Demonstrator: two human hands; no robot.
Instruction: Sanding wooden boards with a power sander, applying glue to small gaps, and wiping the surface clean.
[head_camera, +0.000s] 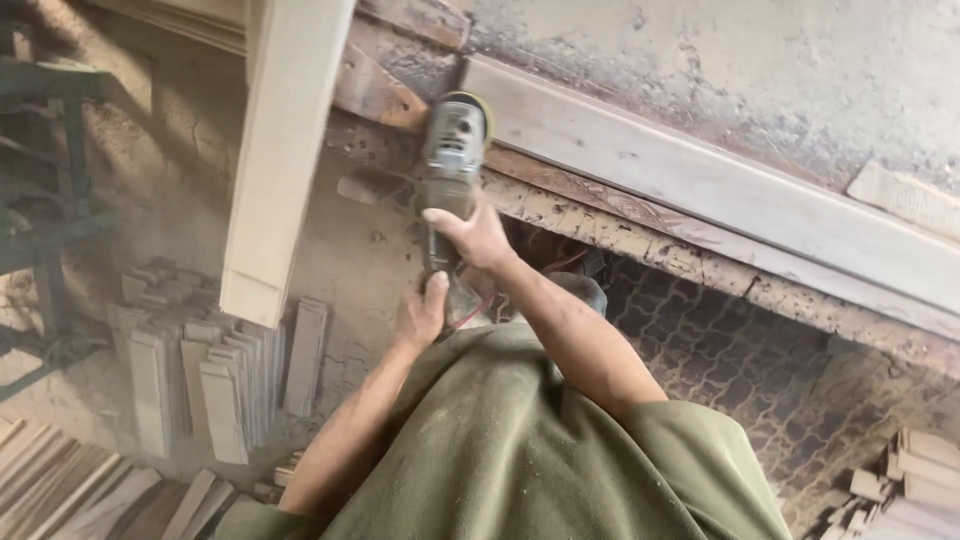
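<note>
A grey hand-held angle grinder (450, 160) points away from me, its disc end against the near edge of a long pale wooden plank (700, 190) that lies on a worn workbench. My right hand (475, 235) wraps the grinder's body from the right. My left hand (420, 312) grips the tool's rear end just below it. A second pale plank (285, 140) stands out to the left of the grinder, its cut end towards me.
Short wooden blocks (215, 365) lie stacked on the dusty floor at lower left, with slats (60, 490) in the corner. More cut pieces (915, 485) pile up at lower right. A green metal frame (50, 160) stands at far left.
</note>
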